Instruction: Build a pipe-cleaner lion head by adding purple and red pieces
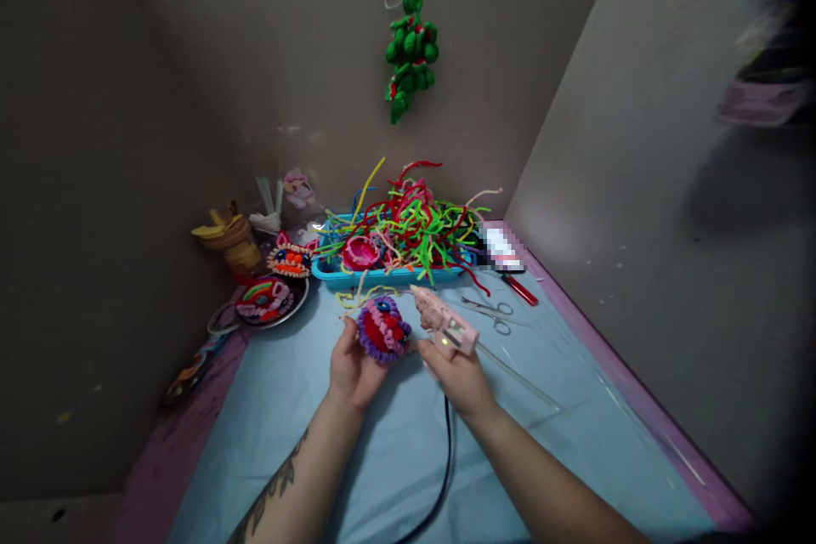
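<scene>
1. Cupping in the left hand (pixel 355 370) one round fuzzy piece (pixel 383 330), purple-edged with pink, red and one blue eye; half curled, thumb at the near left edge, gripping loosely, with most other fingers hidden beneath.
2. Gripping in the right hand (pixel 462 374) one pink glue gun (pixel 452 325), closed around the handle; pointing the nozzle up and leftward, near the top right of the fuzzy piece, and hard to tell whether touching.
3. Holding both objects in front of the body, above the blue sheet (pixel 541 480); too unclear to tell whether fingertips of the two hands meet.
4. Trailing from the gun: one clear glue stick (pixel 519 376) out of the back and one black cord (pixel 448 450) below.
5. Counting, to the right: one pair of scissors (pixel 490 313), lying open, and one red-handled tool (pixel 523 289) beyond.
6. Counting, behind: one blue tray (pixel 388 278), heaped with coloured pipe cleaners (pixel 427 225) too tangled to number, and one pink-and-red round piece (pixel 361 252) inside at the left.
7. Counting, to the left: one rainbow piece (pixel 263 299) on a round metal dish (pixel 299 306), and one orange-mouthed piece (pixel 290 259) at the rear rim.
8. Counting, overhead: one green ornament (pixel 412 51), hanging against the wall.
</scene>
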Action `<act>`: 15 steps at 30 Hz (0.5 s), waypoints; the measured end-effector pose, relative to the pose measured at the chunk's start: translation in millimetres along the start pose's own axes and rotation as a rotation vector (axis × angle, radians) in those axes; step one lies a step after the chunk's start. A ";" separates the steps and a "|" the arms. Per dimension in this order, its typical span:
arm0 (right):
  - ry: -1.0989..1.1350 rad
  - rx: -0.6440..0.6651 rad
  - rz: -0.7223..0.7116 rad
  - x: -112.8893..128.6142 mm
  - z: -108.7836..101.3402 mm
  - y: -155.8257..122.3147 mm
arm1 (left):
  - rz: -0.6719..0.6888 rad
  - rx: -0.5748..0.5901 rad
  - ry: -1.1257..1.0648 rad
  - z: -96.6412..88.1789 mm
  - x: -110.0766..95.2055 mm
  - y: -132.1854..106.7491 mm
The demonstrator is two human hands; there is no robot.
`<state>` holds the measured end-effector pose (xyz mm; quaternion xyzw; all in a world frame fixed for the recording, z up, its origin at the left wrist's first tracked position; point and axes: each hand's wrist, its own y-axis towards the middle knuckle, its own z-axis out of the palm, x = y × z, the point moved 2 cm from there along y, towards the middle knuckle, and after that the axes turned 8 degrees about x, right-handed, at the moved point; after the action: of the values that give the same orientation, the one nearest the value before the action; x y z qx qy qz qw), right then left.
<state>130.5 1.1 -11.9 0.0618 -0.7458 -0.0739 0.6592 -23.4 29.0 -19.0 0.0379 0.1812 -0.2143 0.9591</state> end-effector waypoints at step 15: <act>0.253 0.012 0.021 -0.8 -3.1 5.5 | -0.169 0.091 0.199 8.9 13.8 -2.0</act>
<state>133.7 6.6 -11.3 0.0668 -0.6577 -0.0540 0.7484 -9.6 20.4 -15.7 0.0873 0.2682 -0.2973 0.9122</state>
